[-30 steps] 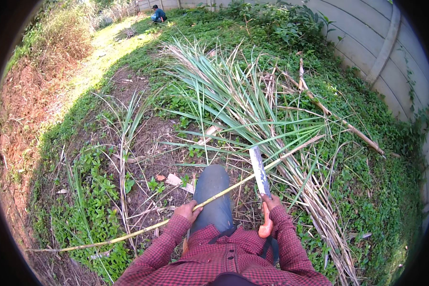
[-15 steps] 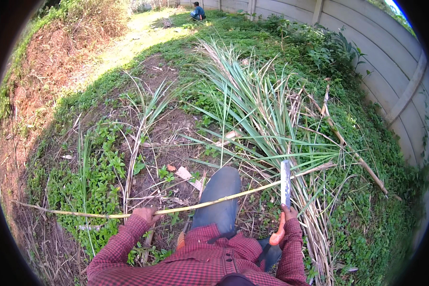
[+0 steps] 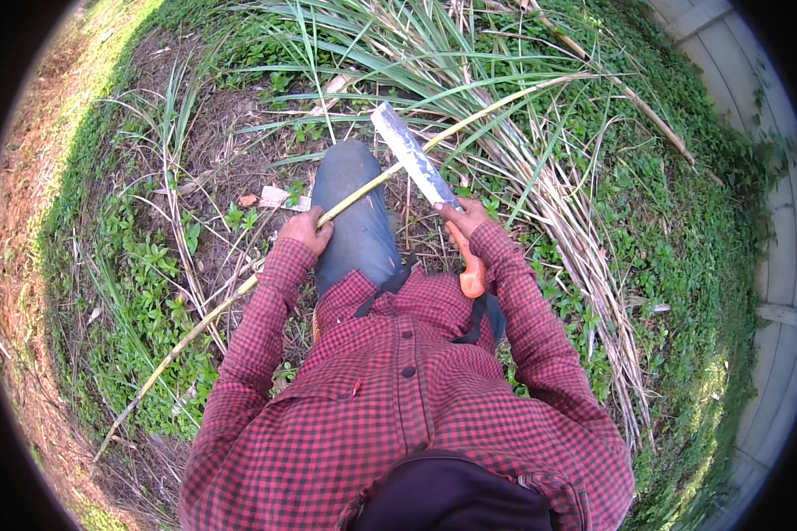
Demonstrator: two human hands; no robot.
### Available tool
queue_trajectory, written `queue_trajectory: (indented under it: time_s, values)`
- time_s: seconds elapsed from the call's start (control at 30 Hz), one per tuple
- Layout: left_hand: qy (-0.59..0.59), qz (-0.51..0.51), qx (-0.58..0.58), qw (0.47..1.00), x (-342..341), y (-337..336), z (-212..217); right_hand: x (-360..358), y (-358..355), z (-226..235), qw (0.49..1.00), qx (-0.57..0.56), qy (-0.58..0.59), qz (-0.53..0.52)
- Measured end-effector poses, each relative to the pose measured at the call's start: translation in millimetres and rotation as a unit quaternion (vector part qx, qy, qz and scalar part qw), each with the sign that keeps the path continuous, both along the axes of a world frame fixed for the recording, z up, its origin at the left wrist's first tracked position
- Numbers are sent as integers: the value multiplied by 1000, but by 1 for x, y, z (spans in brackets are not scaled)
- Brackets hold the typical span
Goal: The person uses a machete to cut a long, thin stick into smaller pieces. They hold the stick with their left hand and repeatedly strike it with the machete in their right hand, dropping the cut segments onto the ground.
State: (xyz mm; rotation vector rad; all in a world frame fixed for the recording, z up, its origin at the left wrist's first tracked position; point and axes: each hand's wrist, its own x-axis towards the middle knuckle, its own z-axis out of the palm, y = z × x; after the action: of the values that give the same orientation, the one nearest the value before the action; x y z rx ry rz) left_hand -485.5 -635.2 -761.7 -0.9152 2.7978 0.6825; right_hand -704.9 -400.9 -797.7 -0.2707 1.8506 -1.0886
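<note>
My left hand is closed around a long, thin yellow-green stalk. The stalk slants across my raised knee, its far end up at the right and its other end low at the left. In my right hand is a machete, gripped where the blade meets its orange handle. The worn silvery blade tilts up to the left and crosses the stalk just beyond the knee. Whether its edge touches the stalk I cannot tell.
A heap of long green and dried leaves lies ahead and to the right. Beyond it rests a thicker dry stalk. Low green plants cover the ground at left, and a pale panel wall curves along the right.
My view has tipped down towards my body. The stalk has gone from nearly level to a steeper slant, and the machete has come left and tilted, its blade now across the stalk.
</note>
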Motion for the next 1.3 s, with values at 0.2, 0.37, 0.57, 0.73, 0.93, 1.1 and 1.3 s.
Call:
queue_trajectory:
  time_s: [0.2,0.37,0.57,0.73,0.93,1.1,1.3]
  values:
    - [-55,64,-57,995,53,-5,33,-30,-1,-19,972,-54,-46,-225]
    - [-65,47,-100,992,73,1,23,-14,-11,-30,967,-68,-53,-239]
    - [-69,34,-11,997,44,-7,19,0,-23,-42,988,-55,123,78]
    - [-87,47,31,995,36,-5,27,-23,-13,-22,981,-63,-19,-185]
    - [-68,40,58,995,42,-18,4,6,-5,2,997,-24,41,65]
    - [-85,40,52,994,40,-16,10,-18,-3,-7,991,-43,-25,-125]
    - [4,46,142,989,60,-32,-12,9,-8,-10,990,-51,60,115]
